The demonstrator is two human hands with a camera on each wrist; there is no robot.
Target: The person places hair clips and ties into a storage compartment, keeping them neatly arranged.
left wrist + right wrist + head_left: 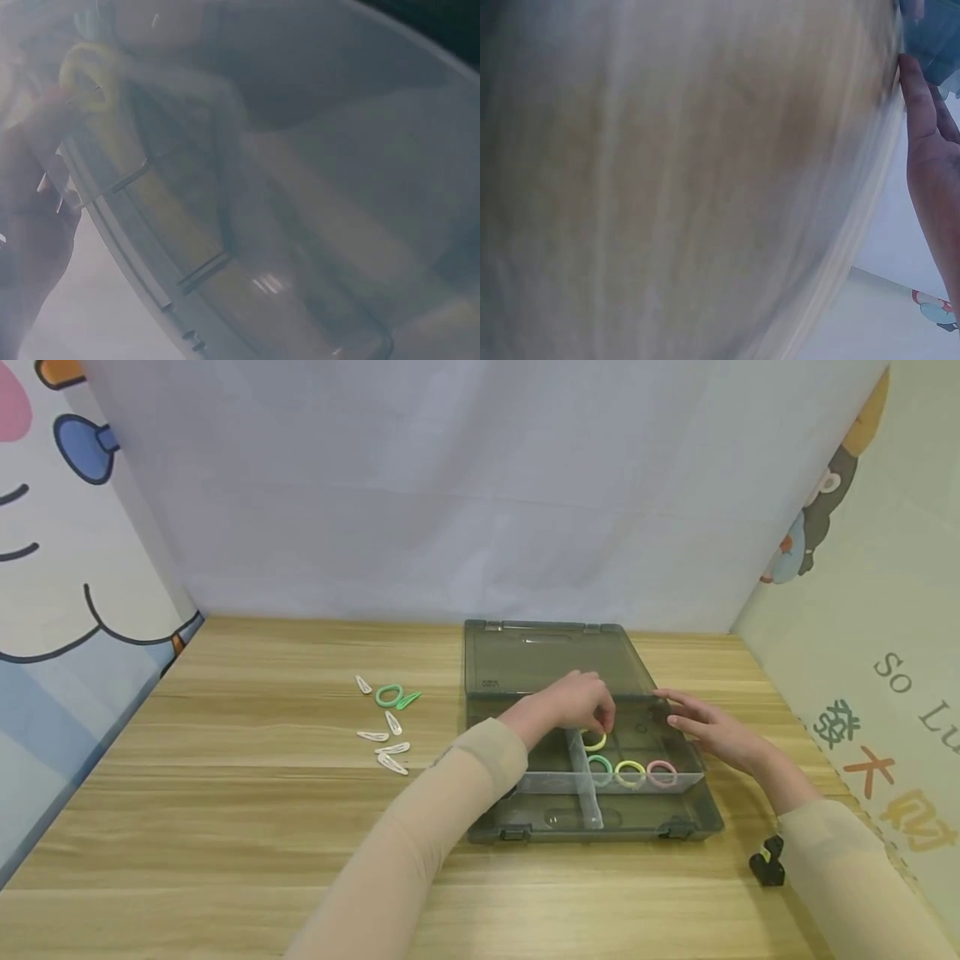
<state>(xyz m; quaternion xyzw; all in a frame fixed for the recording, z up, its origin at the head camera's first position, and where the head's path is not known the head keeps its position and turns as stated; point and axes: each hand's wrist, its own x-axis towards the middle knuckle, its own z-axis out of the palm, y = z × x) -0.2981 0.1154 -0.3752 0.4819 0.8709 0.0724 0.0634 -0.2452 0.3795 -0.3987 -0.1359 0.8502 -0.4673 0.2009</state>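
A grey see-through box [600, 837] stands on the table with its lid [547, 662] folded back. My left hand [576, 700] reaches over the divider and pinches a yellow hair tie [597, 747] low inside the right compartment; the left wrist view shows this yellow hair tie [112, 79] at the fingertips, hazily. In the same compartment lie a green hair tie [601, 758], another yellow hair tie [630, 764] and a pink hair tie [662, 763]. My right hand [708, 731] rests with extended fingers against the box's right edge.
Left of the box, several white snap hair clips [393, 723] are scattered on the wooden table [247, 793], with a green hair tie [379, 697] and a green clip [408, 700]. A small black object [767, 863] sits by my right sleeve. A pale cloth wall [420, 510] stands behind.
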